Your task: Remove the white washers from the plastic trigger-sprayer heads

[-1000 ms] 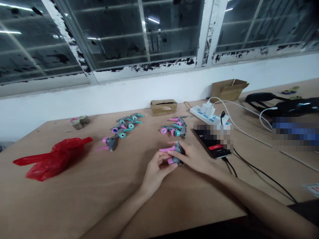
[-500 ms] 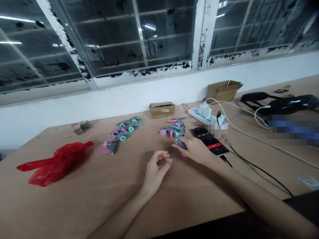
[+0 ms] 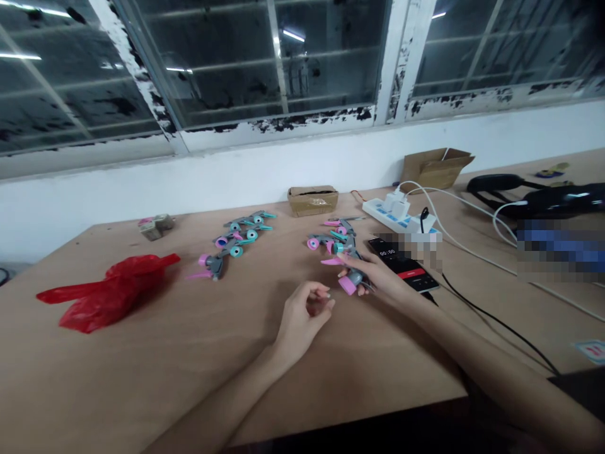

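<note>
In the head view, my right hand (image 3: 366,271) is closed around a grey-and-pink plastic gadget (image 3: 348,282) with a round pink end and a pink tab; its exact kind I cannot tell. My left hand (image 3: 302,321) hovers to its left over the table, fingers curled, with a small gap between thumb and fingertips and nothing in it. Just beyond my right hand lies a cluster of similar gadgets (image 3: 321,242) with pink and teal parts. Farther left, a slanting row of several more gadgets (image 3: 236,239) ends nearest me in a pink-and-grey one (image 3: 215,265).
A red plastic bag (image 3: 111,290) lies at left, before a small greyish block (image 3: 154,227). Cardboard boxes (image 3: 312,203) stand along the wall. A phone (image 3: 401,261) showing a timer, a white power strip (image 3: 387,214), cables and a black object (image 3: 543,198) occupy the right side.
My right hand has lifted and turned the gadget, so its round pink end now faces me. My left hand stays curled nearby. The view has shifted slightly.
</note>
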Action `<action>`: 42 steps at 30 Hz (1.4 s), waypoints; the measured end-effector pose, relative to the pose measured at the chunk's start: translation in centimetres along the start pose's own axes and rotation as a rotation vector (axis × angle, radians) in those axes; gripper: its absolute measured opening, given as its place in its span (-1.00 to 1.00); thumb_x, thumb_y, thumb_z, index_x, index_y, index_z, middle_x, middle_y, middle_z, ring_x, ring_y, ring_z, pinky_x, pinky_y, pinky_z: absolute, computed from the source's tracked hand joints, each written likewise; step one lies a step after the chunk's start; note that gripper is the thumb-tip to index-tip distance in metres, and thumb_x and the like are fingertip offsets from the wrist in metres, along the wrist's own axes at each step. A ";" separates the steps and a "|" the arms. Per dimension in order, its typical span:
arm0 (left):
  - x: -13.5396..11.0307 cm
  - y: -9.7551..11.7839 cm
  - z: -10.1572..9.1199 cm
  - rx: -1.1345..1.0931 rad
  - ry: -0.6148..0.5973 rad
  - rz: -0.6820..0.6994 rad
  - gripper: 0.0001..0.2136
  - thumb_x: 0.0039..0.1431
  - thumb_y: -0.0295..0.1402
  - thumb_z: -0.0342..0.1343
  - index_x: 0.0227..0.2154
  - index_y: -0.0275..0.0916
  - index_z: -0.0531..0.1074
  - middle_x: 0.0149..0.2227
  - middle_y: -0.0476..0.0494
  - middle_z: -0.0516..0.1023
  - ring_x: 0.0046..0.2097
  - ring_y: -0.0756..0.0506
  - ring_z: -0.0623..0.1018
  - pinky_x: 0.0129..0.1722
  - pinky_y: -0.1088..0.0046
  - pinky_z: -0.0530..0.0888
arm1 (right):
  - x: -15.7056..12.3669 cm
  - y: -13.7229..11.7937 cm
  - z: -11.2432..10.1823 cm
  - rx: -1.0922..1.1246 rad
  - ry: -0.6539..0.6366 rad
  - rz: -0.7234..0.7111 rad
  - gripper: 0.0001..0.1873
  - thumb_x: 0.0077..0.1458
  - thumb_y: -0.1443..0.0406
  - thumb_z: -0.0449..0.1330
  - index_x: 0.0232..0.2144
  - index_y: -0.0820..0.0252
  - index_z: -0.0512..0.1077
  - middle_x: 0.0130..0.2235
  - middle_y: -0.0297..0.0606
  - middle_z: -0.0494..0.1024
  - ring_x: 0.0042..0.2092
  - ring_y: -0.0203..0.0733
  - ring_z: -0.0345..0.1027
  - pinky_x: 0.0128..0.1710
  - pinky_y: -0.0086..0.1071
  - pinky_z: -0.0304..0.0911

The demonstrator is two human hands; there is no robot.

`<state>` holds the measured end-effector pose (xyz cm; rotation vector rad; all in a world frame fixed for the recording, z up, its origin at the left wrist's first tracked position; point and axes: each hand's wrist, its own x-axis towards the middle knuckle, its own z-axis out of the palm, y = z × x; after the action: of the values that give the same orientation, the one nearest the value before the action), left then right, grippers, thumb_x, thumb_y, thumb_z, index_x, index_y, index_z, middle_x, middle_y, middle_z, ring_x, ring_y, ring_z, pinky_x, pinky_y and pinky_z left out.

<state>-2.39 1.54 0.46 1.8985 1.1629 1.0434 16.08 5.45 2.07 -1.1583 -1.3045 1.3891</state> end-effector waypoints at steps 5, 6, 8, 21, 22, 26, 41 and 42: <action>-0.6 0.9 0.0 0.005 0.049 0.168 -0.90 0.08 -0.40 0.14 -0.32 -0.21 0.36 -0.30 -0.07 0.41 -0.31 0.00 0.48 -0.43 0.54 0.46 | -0.4 0.4 1.4 0.392 -0.142 0.313 -0.68 -0.04 0.09 0.26 -0.52 0.23 0.37 -0.69 -0.50 0.30 -0.71 -0.50 0.06 -0.77 -0.62 0.00; -0.6 1.0 0.0 0.007 0.064 0.202 -0.90 0.08 -0.39 0.15 -0.33 -0.21 0.37 -0.29 -0.08 0.40 -0.30 0.00 0.47 -0.42 0.53 0.47 | -0.5 0.5 1.6 0.418 -0.173 0.344 -0.70 -0.03 0.11 0.25 -0.54 0.23 0.37 -0.70 -0.51 0.28 -0.72 -0.51 0.04 -0.77 -0.63 0.00; -0.7 1.2 0.0 0.021 0.088 0.246 -0.88 0.06 -0.37 0.18 -0.33 -0.21 0.38 -0.26 -0.09 0.37 -0.29 0.00 0.46 -0.42 0.52 0.49 | -0.6 0.6 1.8 0.441 -0.229 0.378 -0.74 0.00 0.14 0.23 -0.53 0.23 0.41 -0.69 -0.50 0.29 -0.72 -0.51 0.03 -0.78 -0.63 0.00; -0.7 0.4 -0.3 0.319 0.103 0.490 -0.75 0.12 -0.29 0.14 -0.11 -0.11 0.41 -0.15 -0.14 0.35 -0.14 -0.06 0.47 -0.24 0.39 0.53 | -0.7 0.7 1.6 0.568 -0.260 0.456 -0.85 0.09 0.29 0.16 -0.45 0.22 0.48 -0.68 -0.50 0.28 -0.71 -0.53 0.06 -0.76 -0.70 0.05; -0.7 0.4 -0.3 0.352 0.110 0.505 -0.74 0.13 -0.29 0.13 -0.10 -0.11 0.40 -0.14 -0.14 0.35 -0.15 -0.06 0.48 -0.24 0.39 0.53 | -0.6 0.8 1.6 0.581 -0.251 0.464 -0.85 0.09 0.29 0.16 -0.46 0.23 0.48 -0.69 -0.50 0.27 -0.71 -0.53 0.06 -0.77 -0.70 0.05; -0.8 0.4 -0.5 0.467 0.131 0.537 -0.73 0.15 -0.29 0.11 -0.07 -0.09 0.40 -0.13 -0.14 0.38 -0.18 -0.05 0.50 -0.26 0.42 0.53 | -0.5 1.0 1.6 0.592 -0.273 0.440 -0.82 0.11 0.25 0.14 -0.43 0.24 0.47 -0.66 -0.49 0.31 -0.71 -0.53 0.09 -0.76 -0.68 0.07; -0.4 0.5 -0.5 0.475 0.117 0.513 -0.81 0.21 -0.46 0.01 -0.17 -0.13 0.44 -0.25 -0.09 0.38 -0.28 -0.01 0.46 -0.32 0.45 0.48 | -0.5 1.2 2.0 0.519 -0.270 0.392 -0.80 0.09 0.22 0.17 -0.46 0.25 0.42 -0.67 -0.50 0.29 -0.71 -0.55 0.07 -0.76 -0.70 0.02; -0.5 0.5 -0.5 0.473 0.127 0.507 -0.81 0.21 -0.47 0.01 -0.18 -0.14 0.44 -0.26 -0.08 0.37 -0.29 0.00 0.45 -0.33 0.46 0.47 | -0.5 1.2 2.1 0.517 -0.268 0.392 -0.80 0.09 0.22 0.17 -0.47 0.25 0.42 -0.67 -0.50 0.29 -0.71 -0.55 0.06 -0.77 -0.70 0.01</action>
<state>-2.76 0.98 1.00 2.6272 1.0890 1.2433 14.13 4.50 0.96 -0.9142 -0.8263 2.0778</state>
